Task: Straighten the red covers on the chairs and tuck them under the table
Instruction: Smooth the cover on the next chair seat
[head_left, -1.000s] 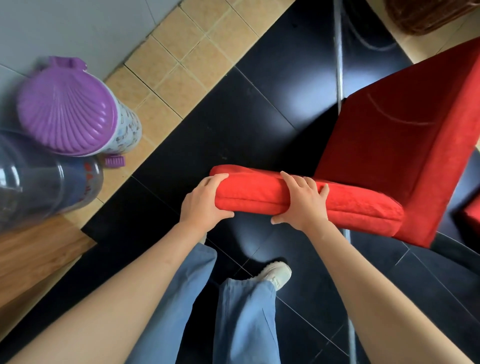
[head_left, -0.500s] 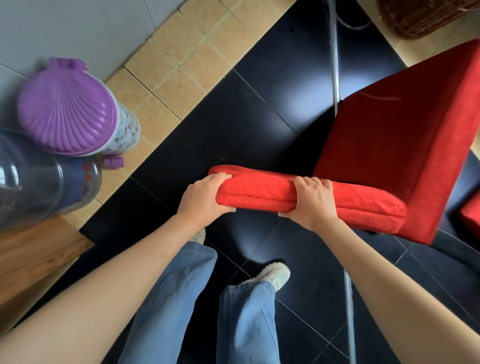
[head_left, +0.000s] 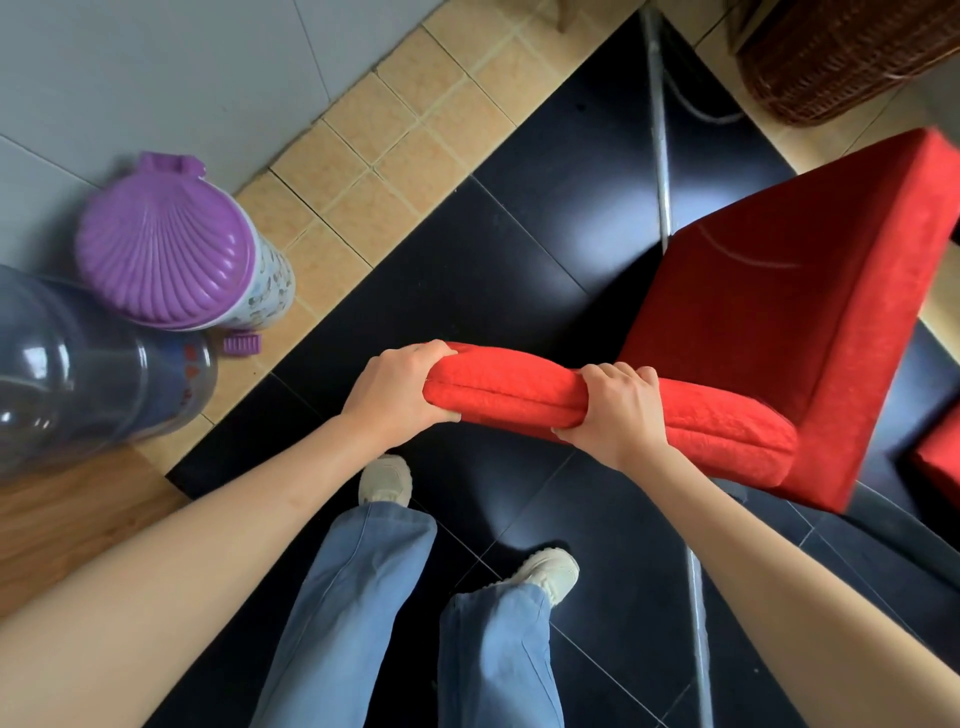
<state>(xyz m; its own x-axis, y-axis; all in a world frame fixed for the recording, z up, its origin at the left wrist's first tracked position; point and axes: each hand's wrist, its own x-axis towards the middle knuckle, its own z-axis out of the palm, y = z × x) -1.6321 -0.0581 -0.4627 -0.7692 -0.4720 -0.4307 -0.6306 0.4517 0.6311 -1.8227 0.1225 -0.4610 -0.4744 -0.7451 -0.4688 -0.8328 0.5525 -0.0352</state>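
Gripping the red-covered chair back (head_left: 519, 395), both hands curl around it: left hand (head_left: 395, 395) at its end, right hand (head_left: 615, 410) mid-way.

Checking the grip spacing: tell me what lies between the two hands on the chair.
Head view: only a bare stretch of the chair's red covered back lies between the left hand and right hand; both grip it.
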